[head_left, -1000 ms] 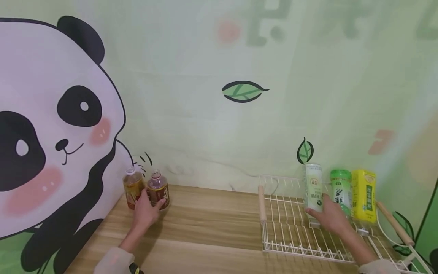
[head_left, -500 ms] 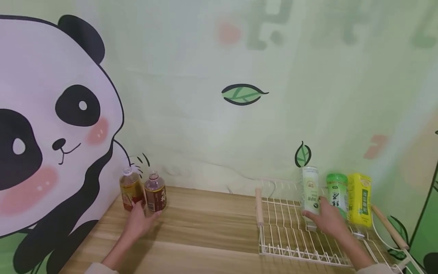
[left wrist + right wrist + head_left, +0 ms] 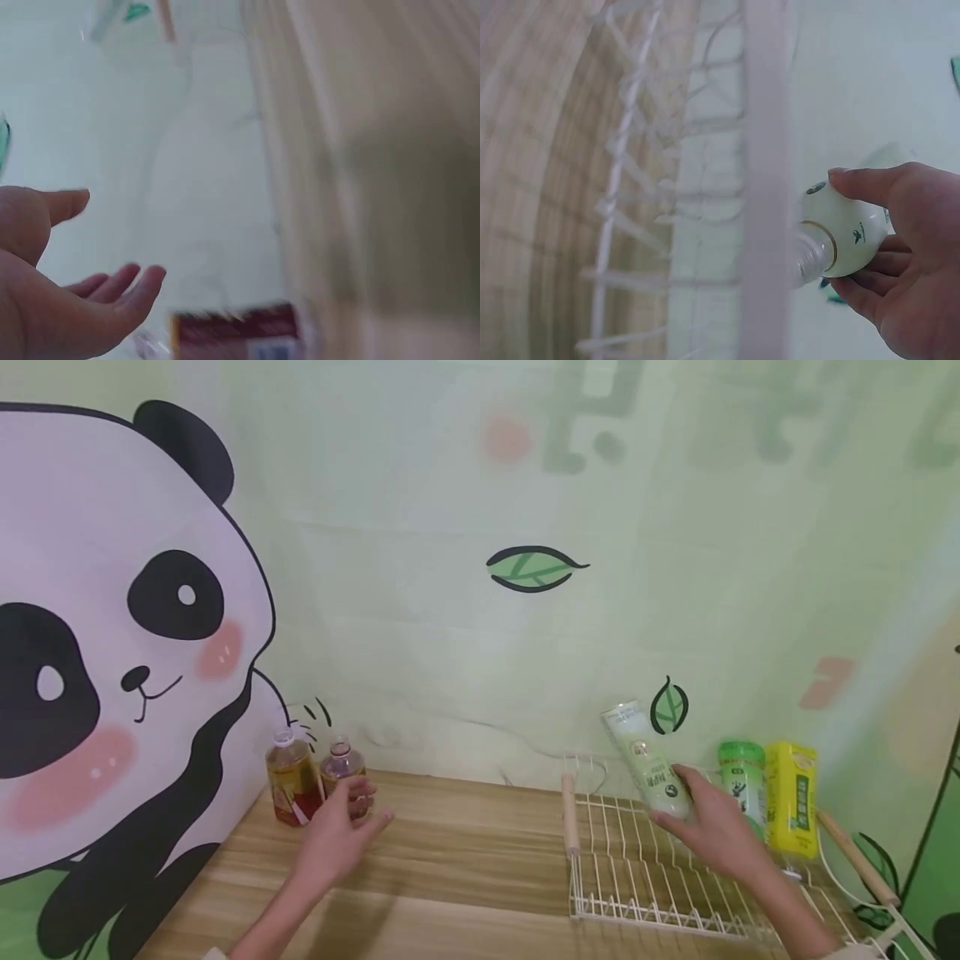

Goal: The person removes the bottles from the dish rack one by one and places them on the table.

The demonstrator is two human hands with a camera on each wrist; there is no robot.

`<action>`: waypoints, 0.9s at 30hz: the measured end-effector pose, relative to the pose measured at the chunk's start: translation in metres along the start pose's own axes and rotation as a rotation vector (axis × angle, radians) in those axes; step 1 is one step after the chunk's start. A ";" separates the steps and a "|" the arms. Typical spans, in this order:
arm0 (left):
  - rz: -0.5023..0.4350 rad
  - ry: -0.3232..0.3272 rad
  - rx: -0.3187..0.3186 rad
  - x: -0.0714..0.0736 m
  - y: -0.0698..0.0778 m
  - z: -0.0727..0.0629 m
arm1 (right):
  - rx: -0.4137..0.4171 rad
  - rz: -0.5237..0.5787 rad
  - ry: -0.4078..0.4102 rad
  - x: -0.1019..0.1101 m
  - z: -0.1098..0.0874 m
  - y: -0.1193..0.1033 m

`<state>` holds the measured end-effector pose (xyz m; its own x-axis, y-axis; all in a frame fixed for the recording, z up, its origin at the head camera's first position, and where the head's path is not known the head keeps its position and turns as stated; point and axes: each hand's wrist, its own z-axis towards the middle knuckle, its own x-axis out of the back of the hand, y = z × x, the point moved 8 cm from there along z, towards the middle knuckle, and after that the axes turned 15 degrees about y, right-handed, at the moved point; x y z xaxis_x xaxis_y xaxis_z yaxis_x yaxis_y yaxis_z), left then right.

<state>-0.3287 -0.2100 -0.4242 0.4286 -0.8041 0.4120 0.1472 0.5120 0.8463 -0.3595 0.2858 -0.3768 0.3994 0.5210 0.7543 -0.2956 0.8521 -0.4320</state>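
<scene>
A pale green and white squeeze tube (image 3: pixel 647 760) leans to the left above the wire rack (image 3: pixel 600 860), gripped in my right hand (image 3: pixel 716 827). The right wrist view shows the thumb on one side of the tube (image 3: pixel 847 232) and fingers on the other, its clear cap end facing the rack. On the left, my left hand (image 3: pixel 337 839) has its fingers spread and loosely bent, holding nothing. Just behind it stands a capless bottle (image 3: pixel 341 760) with a dark red label, partly hidden by the fingers. Beside that is another open-necked bottle (image 3: pixel 291 777) with a yellow and red label.
In the rack's right part stand a green-lidded container (image 3: pixel 741 777) and a yellow bottle (image 3: pixel 791 797). Wooden handles (image 3: pixel 570 814) rise at the rack's two ends. A wood-grain tabletop (image 3: pixel 450 843) lies between bottles and rack, and a printed backdrop (image 3: pixel 420 635) hangs behind.
My right hand has raised the tube off the rack and tilted its top to the left. The left hand has moved slightly up and right, in front of the dark red-labelled bottle.
</scene>
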 end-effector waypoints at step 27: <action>0.224 -0.228 -0.828 -0.133 0.176 -0.016 | 0.270 0.072 -0.099 -0.019 -0.005 -0.099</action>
<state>-0.3456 -0.0085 -0.3355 0.3492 -0.6544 0.6707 0.7171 0.6474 0.2583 -0.3334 0.1919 -0.3508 0.2865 0.5607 0.7768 -0.5453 0.7621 -0.3490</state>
